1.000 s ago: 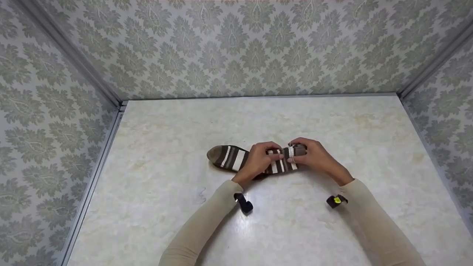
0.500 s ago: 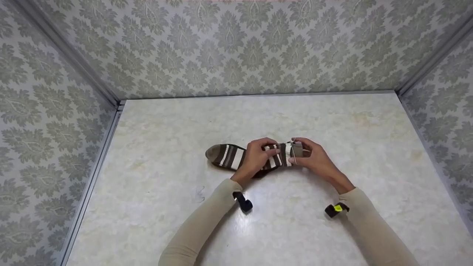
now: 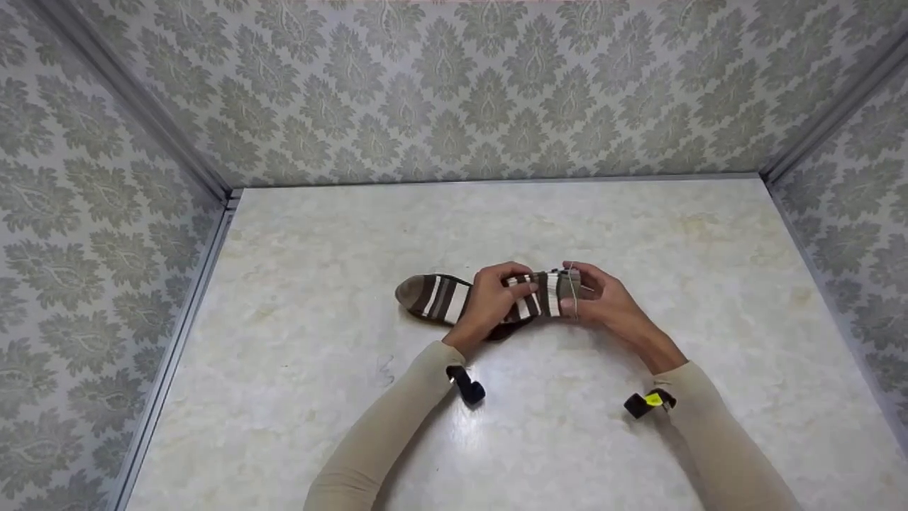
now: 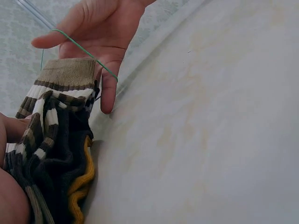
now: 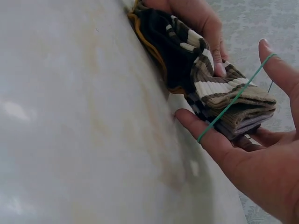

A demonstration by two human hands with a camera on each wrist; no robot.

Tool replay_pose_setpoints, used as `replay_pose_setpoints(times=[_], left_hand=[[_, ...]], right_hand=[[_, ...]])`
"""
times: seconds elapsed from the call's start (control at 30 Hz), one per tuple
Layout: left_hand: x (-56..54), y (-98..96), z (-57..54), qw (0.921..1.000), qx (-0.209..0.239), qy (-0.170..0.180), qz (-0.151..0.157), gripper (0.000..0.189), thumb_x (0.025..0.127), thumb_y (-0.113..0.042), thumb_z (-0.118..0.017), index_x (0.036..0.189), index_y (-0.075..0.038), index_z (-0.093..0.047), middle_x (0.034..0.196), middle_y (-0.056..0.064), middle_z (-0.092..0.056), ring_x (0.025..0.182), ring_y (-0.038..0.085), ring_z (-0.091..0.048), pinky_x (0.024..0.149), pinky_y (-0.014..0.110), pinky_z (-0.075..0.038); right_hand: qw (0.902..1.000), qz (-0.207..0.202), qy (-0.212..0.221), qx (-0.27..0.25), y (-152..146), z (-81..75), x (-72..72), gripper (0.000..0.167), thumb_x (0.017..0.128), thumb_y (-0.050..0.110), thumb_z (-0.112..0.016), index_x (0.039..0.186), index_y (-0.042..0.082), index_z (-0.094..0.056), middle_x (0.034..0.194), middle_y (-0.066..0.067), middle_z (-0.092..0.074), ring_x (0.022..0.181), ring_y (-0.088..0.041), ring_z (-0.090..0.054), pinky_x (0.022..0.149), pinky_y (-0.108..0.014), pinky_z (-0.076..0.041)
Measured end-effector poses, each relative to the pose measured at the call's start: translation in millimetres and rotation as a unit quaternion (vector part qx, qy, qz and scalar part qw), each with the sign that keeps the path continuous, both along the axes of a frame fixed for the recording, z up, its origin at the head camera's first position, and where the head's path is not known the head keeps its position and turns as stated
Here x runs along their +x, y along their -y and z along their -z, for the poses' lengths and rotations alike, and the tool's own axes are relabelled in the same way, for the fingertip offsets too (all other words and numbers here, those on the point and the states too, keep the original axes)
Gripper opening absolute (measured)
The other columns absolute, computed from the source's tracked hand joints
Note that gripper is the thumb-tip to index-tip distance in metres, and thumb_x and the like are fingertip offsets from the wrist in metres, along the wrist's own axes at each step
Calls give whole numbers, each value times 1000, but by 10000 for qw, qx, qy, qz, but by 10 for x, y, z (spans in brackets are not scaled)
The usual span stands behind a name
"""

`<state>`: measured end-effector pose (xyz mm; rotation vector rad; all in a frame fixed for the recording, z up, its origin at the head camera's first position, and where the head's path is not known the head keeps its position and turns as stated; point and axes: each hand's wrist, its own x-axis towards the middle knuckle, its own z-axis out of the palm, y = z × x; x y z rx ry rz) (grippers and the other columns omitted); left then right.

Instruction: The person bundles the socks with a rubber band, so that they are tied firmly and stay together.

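Note:
A stack of socks (image 3: pixel 448 301) lies on the table with toes to the left, a brown-and-white striped one on top. Dark navy cloth with a mustard edge (image 5: pixel 156 56) shows beneath it in the right wrist view. My left hand (image 3: pixel 489 301) grips the stack around its middle, thumb on top. At the cuffs (image 4: pixel 70 72), my right hand (image 3: pixel 610 305) has thumb and fingers spread apart. A thin green rubber band (image 5: pixel 233 100) is stretched between them and passes across the cuff end. The band's far side is mostly hidden.
The pale marbled table (image 3: pixel 319 411) extends around the socks. Patterned walls (image 3: pixel 454 92) enclose its back and both sides, with grey metal framing along the corners. Black straps with small camera mounts (image 3: pixel 466 387) sit on both wrists.
My right hand and the stretched band have shifted slightly right, from the white stripe toward the cuff end. The left hand keeps its hold, and the stack has moved slightly away from me.

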<state>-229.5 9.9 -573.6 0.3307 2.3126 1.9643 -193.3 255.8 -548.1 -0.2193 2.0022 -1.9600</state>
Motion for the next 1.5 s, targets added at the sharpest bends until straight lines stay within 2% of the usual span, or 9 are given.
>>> replay_pose_setpoints(times=[0.1,0.23,0.37,0.5,0.73,0.97,1.13,1.3,1.5], left_hand=[[-8,-6,0,10000,-51,-41,-9,15,93,-10,-86,108,-14,-85,96,-3,-78,79,10,-67,75,27,-55],[-14,-12,0,9999,-139,-87,24,15,93,-12,-86,108,-14,-85,99,-4,-79,84,10,-68,80,28,-55],[-15,-9,1,9994,-290,-175,107,15,93,-11,-87,107,-14,-85,99,-4,-79,86,11,-67,82,28,-54],[-18,-13,4,9983,-478,-291,133,15,93,-11,-88,107,-14,-85,101,-5,-80,89,10,-67,85,27,-54],[-21,-12,26,9978,-513,-377,178,15,93,-10,-87,108,-12,-85,101,-4,-80,89,8,-66,84,27,-53],[-17,-2,23,9978,-459,-409,233,15,94,-10,-87,108,-13,-85,100,-4,-80,86,9,-66,80,27,-53],[-11,-9,16,9983,-448,-313,191,15,93,-12,-88,107,-14,-84,100,-5,-80,87,8,-67,81,26,-54],[-1,-12,16,9985,-496,-208,124,14,93,-12,-88,107,-16,-84,99,-5,-79,86,8,-67,79,26,-54],[-1,-8,9,9968,-692,-318,232,15,94,-14,-87,109,-15,-84,102,-4,-79,86,9,-67,77,26,-55]], right_hand=[[9999,-84,-54,-20,-38,-18,-7,82,100,5,-76,169,-3,-32,164,-25,-47,139,-20,-60,103,-29,-57],[9999,148,-73,34,-45,-19,0,82,99,4,-78,168,-4,-35,161,-25,-49,137,-21,-61,103,-27,-56],[9968,493,-168,613,31,-11,14,80,98,15,-85,165,-2,-43,153,-24,-57,134,-27,-63,97,-26,-57],[9885,833,-315,1224,137,5,-2,74,95,24,-90,156,1,-54,142,-21,-65,126,-28,-65,91,-25,-56],[9770,1274,-570,1609,273,14,-37,55,94,24,-91,136,0,-64,127,-18,-72,108,-22,-66,86,-25,-53],[9791,1147,-777,1486,311,35,-43,54,96,26,-90,139,2,-69,133,-16,-70,111,-25,-65,87,-30,-54],[9871,1031,-499,1120,247,66,-54,49,96,26,-89,134,2,-70,128,-15,-70,109,-24,-68,85,-28,-58],[9933,884,-214,709,175,83,-41,54,97,21,-88,142,0,-66,131,-15,-69,116,-22,-70,89,-27,-59],[9897,960,-314,1014,178,89,-35,49,96,15,-87,138,1,-67,128,-14,-71,110,-21,-69,85,-27,-57]])
